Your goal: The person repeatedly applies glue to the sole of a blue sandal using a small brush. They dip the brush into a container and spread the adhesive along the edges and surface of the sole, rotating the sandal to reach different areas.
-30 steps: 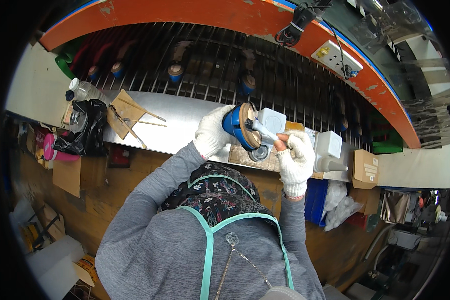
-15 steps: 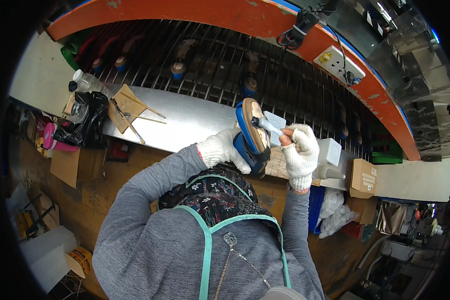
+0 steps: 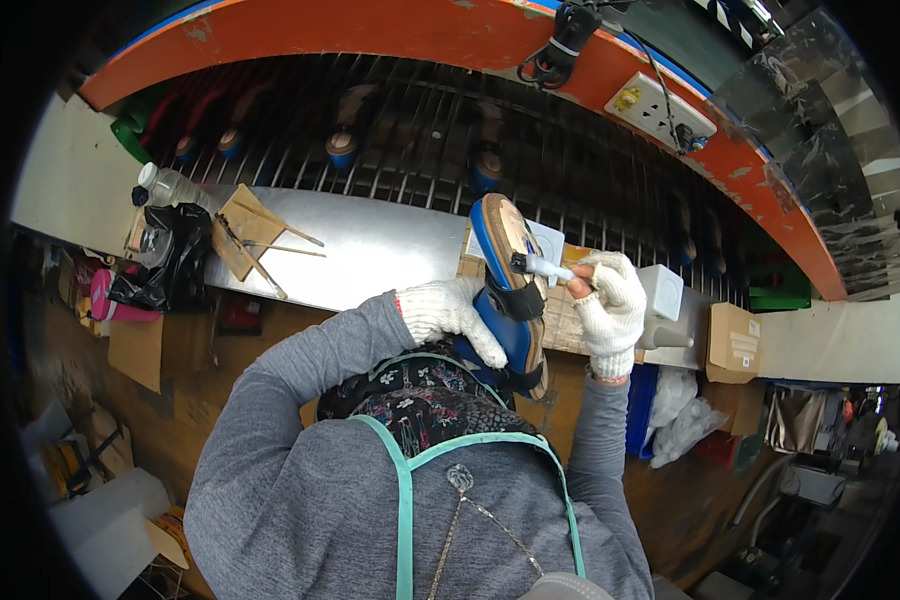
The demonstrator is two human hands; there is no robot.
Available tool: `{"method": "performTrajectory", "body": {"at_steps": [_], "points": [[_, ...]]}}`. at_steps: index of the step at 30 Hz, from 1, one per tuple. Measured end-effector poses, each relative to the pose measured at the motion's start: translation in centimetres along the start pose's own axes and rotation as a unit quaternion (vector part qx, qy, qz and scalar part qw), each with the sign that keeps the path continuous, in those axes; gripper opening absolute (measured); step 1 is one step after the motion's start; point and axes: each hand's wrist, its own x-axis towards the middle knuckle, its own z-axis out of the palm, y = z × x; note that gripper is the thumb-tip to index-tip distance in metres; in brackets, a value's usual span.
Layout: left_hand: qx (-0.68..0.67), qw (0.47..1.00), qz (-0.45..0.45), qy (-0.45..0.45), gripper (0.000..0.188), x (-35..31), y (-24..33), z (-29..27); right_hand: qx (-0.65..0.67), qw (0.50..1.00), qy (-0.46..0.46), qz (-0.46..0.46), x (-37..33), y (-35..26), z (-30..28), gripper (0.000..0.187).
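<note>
In my gloved left hand (image 3: 452,312) is a sandal (image 3: 500,235) on a blue shoe last, its tan underside turned up and to the right. Black straps cross the last. My left fingers wrap round its left side, the thumb lying along the blue surface. My right hand (image 3: 611,305), in a white glove with bare fingertips, pinches the pale handle of a small brush (image 3: 552,268). The brush's dark tip is at the right side of the sandal's sole; whether it touches is unclear.
Behind a metal shelf (image 3: 370,232), a rod conveyor (image 3: 410,150) carries several more shoes on blue lasts. Loose brushes lie on cardboard (image 3: 238,225) at left, beside a black plastic bag (image 3: 175,262) and clear bottle (image 3: 175,188). At right are a white container (image 3: 660,292) and a carton (image 3: 732,342).
The sandal has turned, showing more of its straps and blue side. The brush has shifted slightly down along the sole, and its handle lies more level. Both hands keep their holds.
</note>
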Motion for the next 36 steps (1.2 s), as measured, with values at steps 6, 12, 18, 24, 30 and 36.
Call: {"method": "performTrajectory", "body": {"at_steps": [6, 12, 18, 24, 30, 36], "points": [[-0.025, 0.999, -0.018, -0.040, 0.071, 0.7, -0.2, 0.0, -0.021, 1.000, -0.006, -0.019, -0.2, 0.5, -1.1, 0.017], [-0.022, 0.994, -0.055, -0.088, 0.067, 0.7, -0.3, -0.1, 0.167, 0.981, -0.101, -0.007, 2.0, 1.6, -2.1, 0.012], [0.016, 0.991, -0.045, -0.127, 0.065, 1.0, -0.3, -0.4, 0.092, 0.991, -0.025, 0.091, 1.5, 1.4, -0.1, 0.014], [-0.074, 0.995, 0.020, -0.057, 0.083, 0.2, -2.6, -2.5, 0.135, 0.962, 0.004, 0.238, -6.7, 3.2, 0.0, 0.015], [-0.021, 0.969, 0.246, -0.024, 0.100, -1.2, -4.7, -8.7, -0.117, 0.902, 0.000, 0.415, -15.9, 6.2, 4.4, 0.018], [-0.262, 0.923, 0.276, 0.046, 0.075, -2.6, -7.6, -12.7, -0.324, 0.862, -0.028, 0.390, -17.0, 7.9, 8.8, 0.016]]}}
